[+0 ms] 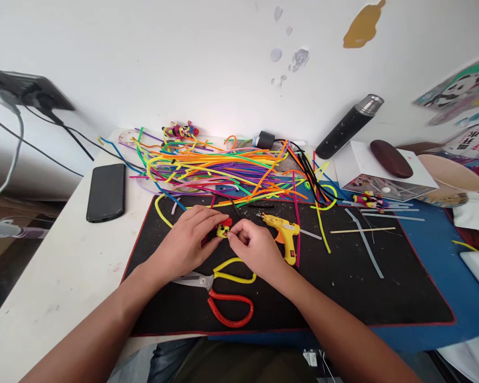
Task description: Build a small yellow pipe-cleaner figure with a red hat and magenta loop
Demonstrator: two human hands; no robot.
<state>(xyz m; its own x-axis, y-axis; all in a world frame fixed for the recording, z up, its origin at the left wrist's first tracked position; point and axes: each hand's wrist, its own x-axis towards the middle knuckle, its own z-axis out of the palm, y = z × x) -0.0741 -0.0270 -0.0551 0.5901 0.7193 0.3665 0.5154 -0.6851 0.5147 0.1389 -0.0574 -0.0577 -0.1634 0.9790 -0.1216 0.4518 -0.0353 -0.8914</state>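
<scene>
Both my hands meet over the black mat [343,287] on a small red and yellow pipe-cleaner figure [223,227]. My left hand [187,239] curls its fingers round the figure from the left. My right hand [253,247] pinches it from the right with thumb and forefinger. Just below my hands lie scissors [223,290] with one yellow and one red handle. A yellow glue gun [283,234] lies on the mat right of my right hand.
A heap of coloured pipe cleaners [223,170] lies behind my hands. A black phone [106,191] rests at left, a black flask [349,127] and a white box [383,170] at back right. Clear glue sticks [365,242] lie on the mat's right side.
</scene>
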